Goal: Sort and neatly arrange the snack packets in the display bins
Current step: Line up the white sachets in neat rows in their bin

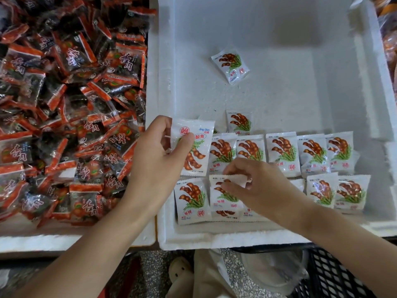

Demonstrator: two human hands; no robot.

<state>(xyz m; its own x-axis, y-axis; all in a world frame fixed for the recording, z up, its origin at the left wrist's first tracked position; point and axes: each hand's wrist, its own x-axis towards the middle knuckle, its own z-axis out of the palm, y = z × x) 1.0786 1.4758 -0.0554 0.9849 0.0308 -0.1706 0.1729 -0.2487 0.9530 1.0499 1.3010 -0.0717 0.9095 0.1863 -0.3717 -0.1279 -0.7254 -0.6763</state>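
One white packet (194, 147) sits in the left hand (158, 157), thumb on its printed face and fingers behind. They pinch its 9 o'clock edge, so the body juts toward 3 o'clock at the end of the far row. It looks light, soft and crinkly, and the slick film would likely slide, so the crimped seams seem the surest hold. The right hand (255, 183) pinches the top seam of a front-row packet (221, 198) at 5 o'clock. A stray packet (230, 66) lies alone at 12 o'clock in the white foam bin (300, 61). Red-and-black packets (64, 104) heap at 9 o'clock.
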